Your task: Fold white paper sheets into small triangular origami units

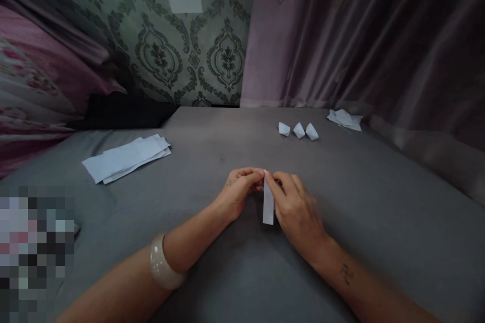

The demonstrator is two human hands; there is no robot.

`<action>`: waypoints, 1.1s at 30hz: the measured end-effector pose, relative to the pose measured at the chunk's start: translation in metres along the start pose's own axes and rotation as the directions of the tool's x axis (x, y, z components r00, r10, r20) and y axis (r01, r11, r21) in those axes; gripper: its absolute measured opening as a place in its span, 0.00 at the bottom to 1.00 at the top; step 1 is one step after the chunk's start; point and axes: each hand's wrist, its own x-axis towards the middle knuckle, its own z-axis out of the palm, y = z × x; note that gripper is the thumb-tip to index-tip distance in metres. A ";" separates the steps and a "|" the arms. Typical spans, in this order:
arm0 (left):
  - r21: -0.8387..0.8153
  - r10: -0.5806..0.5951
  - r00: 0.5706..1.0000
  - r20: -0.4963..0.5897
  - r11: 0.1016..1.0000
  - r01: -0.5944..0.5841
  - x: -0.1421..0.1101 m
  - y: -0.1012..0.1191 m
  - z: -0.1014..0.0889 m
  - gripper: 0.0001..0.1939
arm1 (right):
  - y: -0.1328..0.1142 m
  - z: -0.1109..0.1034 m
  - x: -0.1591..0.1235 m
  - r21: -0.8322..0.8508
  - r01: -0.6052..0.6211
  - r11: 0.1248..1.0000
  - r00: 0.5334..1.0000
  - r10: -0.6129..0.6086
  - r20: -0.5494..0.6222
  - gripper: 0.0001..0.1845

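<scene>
A narrow white paper strip hangs down between my two hands, its upper end pinched at the fingertips. My left hand is closed on the strip's top from the left, thumb and fingers pressed together. From the right, my right hand also grips it near the top, with the index finger and thumb by the fold. The fingers partly hide the upper end of the paper. Beyond the hands, a row of three small folded paper shapes rests on the grey sheet.
A stack of long white paper strips lies at the left. Several crumpled or torn paper pieces sit at the far right. A patterned wall and pink curtains bound the back. A pixelated patch covers the lower left corner.
</scene>
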 end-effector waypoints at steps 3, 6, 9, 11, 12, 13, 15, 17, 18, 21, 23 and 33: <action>-0.036 -0.006 1.000 -0.007 0.999 0.006 0.001 0.000 -0.001 0.09 | -0.008 -0.001 0.001 -0.135 0.064 0.989 0.998 -0.060 0.030 0.18; -0.038 -0.004 0.999 -0.042 0.999 0.002 0.004 -0.001 -0.003 0.10 | -0.015 0.001 0.002 -0.166 0.068 0.984 0.996 -0.057 0.074 0.19; -0.045 -0.003 0.997 -0.077 0.999 -0.001 0.007 -0.001 -0.006 0.10 | -0.013 0.004 0.003 -0.010 0.013 1.000 0.995 -0.012 0.097 0.21; -0.051 -0.019 0.997 -0.070 0.999 0.016 0.006 0.000 -0.006 0.10 | -0.005 0.004 0.006 0.256 -0.081 0.963 0.995 0.064 0.074 0.22; -0.045 -0.026 0.998 -0.056 0.999 0.023 0.006 0.001 -0.006 0.10 | 0.001 0.004 0.007 0.420 -0.148 0.895 0.989 0.127 0.078 0.21; -0.031 -0.021 0.999 -0.037 0.999 0.020 0.005 0.002 -0.005 0.10 | 0.007 0.004 0.009 0.574 -0.246 0.781 0.966 0.244 0.081 0.19; 0.019 0.023 1.000 0.006 1.000 -0.023 0.002 0.003 -0.003 0.09 | 0.018 0.001 0.013 0.757 -0.480 0.444 0.843 0.472 0.258 0.13; 0.072 0.079 0.996 0.037 0.994 -0.081 -0.001 0.003 -0.001 0.09 | 0.025 -0.002 0.015 0.784 -0.601 0.155 0.715 0.543 0.441 0.12; 0.093 0.100 0.994 0.043 0.990 -0.103 -0.002 0.003 0.000 0.09 | 0.027 -0.004 0.016 0.775 -0.630 0.060 0.681 0.522 0.513 0.14; 0.115 0.131 0.990 0.046 0.984 -0.135 -0.004 0.002 0.003 0.08 | 0.024 -0.006 0.016 0.766 -0.642 -0.040 0.691 0.404 0.600 0.17; 0.105 0.143 0.989 0.039 0.984 -0.146 -0.004 0.001 0.003 0.08 | 0.020 -0.006 0.015 0.768 -0.639 -0.031 0.701 0.387 0.599 0.16; 0.159 0.112 0.992 0.064 0.980 -0.121 -0.004 0.000 0.004 0.11 | 0.016 -0.008 0.019 0.727 -0.685 0.051 0.659 0.468 0.588 0.11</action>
